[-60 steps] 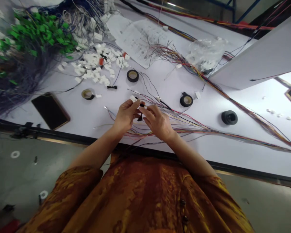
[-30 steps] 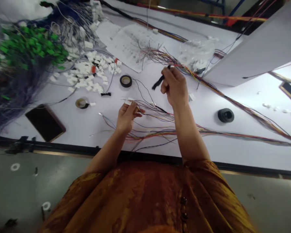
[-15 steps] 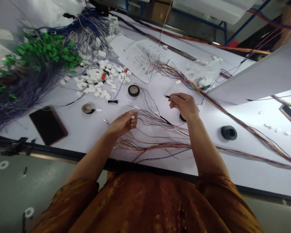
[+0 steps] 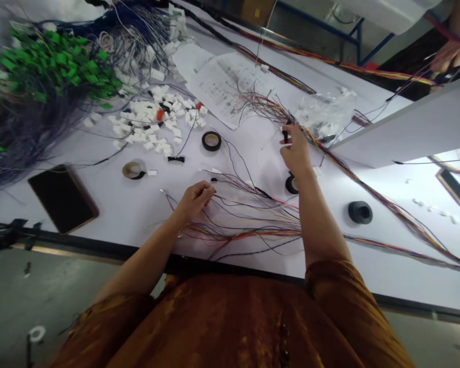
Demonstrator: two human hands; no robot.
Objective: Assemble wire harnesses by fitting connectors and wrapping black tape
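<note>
One black piece [image 4: 287, 134] clamped by the right hand [image 4: 295, 151]; left hand [image 4: 193, 201] grip unclear.

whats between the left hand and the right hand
In the head view, thin coloured wires fan across the white table between the left hand and the right hand.

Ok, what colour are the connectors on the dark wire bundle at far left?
The connectors are bright green; the head view shows them best.
</note>
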